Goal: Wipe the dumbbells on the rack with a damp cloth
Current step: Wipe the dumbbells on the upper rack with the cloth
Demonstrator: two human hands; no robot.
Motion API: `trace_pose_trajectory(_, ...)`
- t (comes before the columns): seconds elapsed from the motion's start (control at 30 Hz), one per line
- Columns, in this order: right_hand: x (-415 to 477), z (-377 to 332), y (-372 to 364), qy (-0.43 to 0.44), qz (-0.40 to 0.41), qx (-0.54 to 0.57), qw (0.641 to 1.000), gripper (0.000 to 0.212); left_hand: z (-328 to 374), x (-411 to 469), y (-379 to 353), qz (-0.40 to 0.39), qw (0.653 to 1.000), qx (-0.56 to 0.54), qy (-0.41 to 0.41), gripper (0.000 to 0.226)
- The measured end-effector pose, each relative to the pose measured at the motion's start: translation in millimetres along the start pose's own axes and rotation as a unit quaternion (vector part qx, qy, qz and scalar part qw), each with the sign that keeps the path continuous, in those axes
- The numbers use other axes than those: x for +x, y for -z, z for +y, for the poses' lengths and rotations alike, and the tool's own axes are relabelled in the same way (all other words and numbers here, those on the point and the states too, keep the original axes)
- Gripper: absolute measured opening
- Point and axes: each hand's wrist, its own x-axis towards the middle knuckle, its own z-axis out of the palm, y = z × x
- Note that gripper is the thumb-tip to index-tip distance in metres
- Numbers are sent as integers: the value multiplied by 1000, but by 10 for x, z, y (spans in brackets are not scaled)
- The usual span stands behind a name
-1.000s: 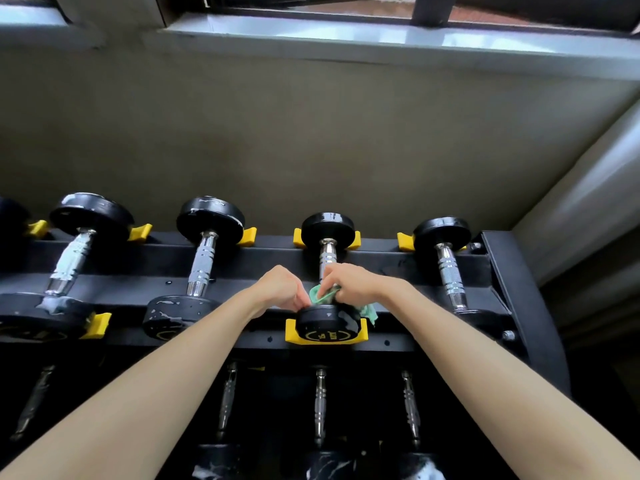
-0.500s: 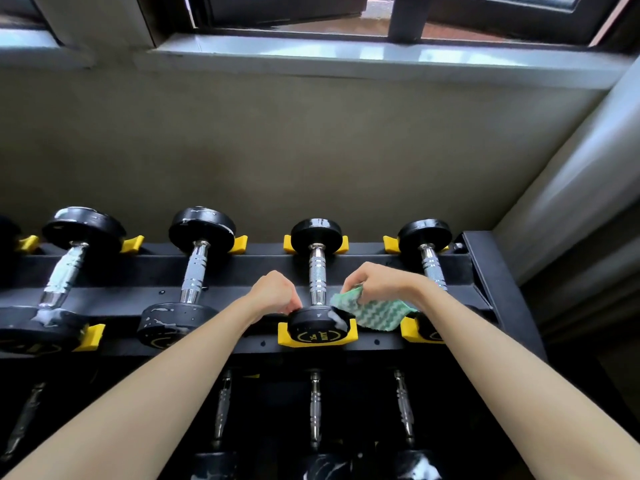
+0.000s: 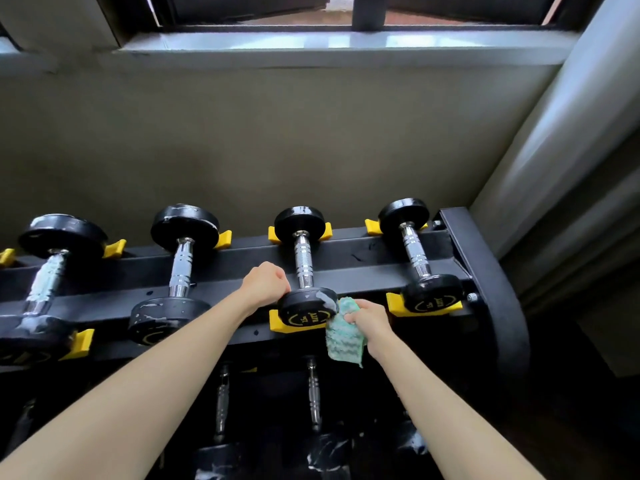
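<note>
A plain wall (image 3: 277, 140) under a window sill (image 3: 329, 46) fills the upper view. Below it a black rack (image 3: 360, 252) runs left to right, ending in a thick end post (image 3: 485, 271) at the right. Four dumbbells (image 3: 180, 261) lie across its top tier in yellow cradles (image 3: 287, 325), and more sit dimly on the lower shelf (image 3: 313, 393).

Two bare forearms reach in to the third dumbbell (image 3: 304, 268). The left hand (image 3: 265, 284) stays curled against the left rim of its near head; whether the fingers hook round it cannot be seen. The right hand (image 3: 372, 322) grips a green striped cloth (image 3: 343, 337), which half a second ago was raised beside the handle and has now dropped to the head's right side, its loose end hanging below the front rail. A wet smear (image 3: 325, 296) shows on that head, so its wiping looks nearly finished, with the fourth dumbbell (image 3: 420, 258) likely next.

There is open room between the third and fourth dumbbells; further right, the end post closes in.
</note>
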Motion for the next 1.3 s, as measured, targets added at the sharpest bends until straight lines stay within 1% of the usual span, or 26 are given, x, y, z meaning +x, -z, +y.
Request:
trace_pose_trajectory(0.07, -31, 82, -109, 5, 34, 6, 999, 34, -27, -18, -10, 2, 1000, -5, -8, 21)
trace_pose_trajectory(0.13, -72, 106, -163, 23, 50, 12, 998, 33, -75, -27, -8, -5, 1000, -26, -10, 21)
trace_pose_trajectory(0.23, -277, -8, -183, 71, 60, 34, 995, 23, -151, -61, 7, -25, 997, -69, -17, 28)
trace_pose_trajectory(0.27, -339, -60, -196, 89, 61, 28, 994, 24, -176, -78, 15, -32, 996, -77, -20, 32)
trace_pose_trajectory(0.3, -383, -105, -210, 109, 60, 13, 992, 27, -207, -91, 25, -39, 996, -81, -24, 34)
trace_pose_trajectory(0.37, -442, -187, -262, 136, 73, -58, 986, 31, -258, -120, 48, -57, 994, -91, -33, 38)
trace_pose_trajectory(0.47, -515, -244, -351, 156, 99, -171, 968, 24, -294, -178, 88, -89, 989, -108, -47, 43)
trace_pose_trajectory(0.57, -602, -283, -423, 187, 104, -231, 949, 22, -302, -242, 117, -117, 984, -123, -46, 50)
trace_pose_trajectory(0.67, -679, -367, -470, 220, 86, -288, 928, 21, -361, -235, 118, -132, 980, -141, -47, 52)
trace_pose_trajectory(0.73, -701, -422, -521, 253, 72, -344, 901, 27, -415, -246, 116, -136, 977, -158, -46, 51)
trace_pose_trajectory(0.77, -709, -444, -556, 270, 69, -382, 881, 29, -435, -252, 114, -139, 974, -172, -43, 53)
trace_pose_trajectory(0.83, -718, -495, -630, 294, 63, -437, 848, 20, -458, -277, 109, -147, 969, -193, -42, 56)
trace_pose_trajectory(0.87, -724, -526, -667, 301, 55, -456, 836, 21, -465, -288, 112, -145, 969, -197, -39, 55)
trace_pose_trajectory(0.97, -765, -585, -808, 306, 13, -510, 804, 24, -527, -269, 149, -102, 975, -199, -21, 52)
trace_pose_trajectory(1.03, -815, -556, -936, 307, -8, -555, 773, 23, -588, -266, 209, -70, 977, -203, -2, 51)
trace_pose_trajectory(1.07, -838, -524, -1005, 311, -9, -588, 747, 23, -620, -277, 250, -54, 977, -206, 6, 50)
trace_pose_trajectory(1.13, -862, -437, -1132, 328, 3, -657, 679, 24, -685, -302, 337, -39, 976, -215, 13, 47)
trace_pose_trajectory(1.17, -855, -384, -1180, 335, 9, -680, 652, 24, -698, -317, 374, -42, 975, -219, 12, 46)
trace_pose_trajectory(1.2, -855, -339, -1221, 337, 10, -695, 635, 23, -705, -335, 414, -45, 974, -224, 8, 45)
trace_pose_trajectory(1.23, -853, -300, -1259, 333, 7, -704, 627, 24, -714, -350, 455, -48, 972, -230, 7, 45)
trace_pose_trajectory(1.27, -852, -270, -1275, 324, 1, -704, 632, 26, -715, -358, 484, -50, 970, -237, 8, 45)
trace_pose_trajectory(1.3, -861, -255, -1279, 308, -10, -690, 655, 27, -717, -363, 512, -52, 967, -247, 11, 45)
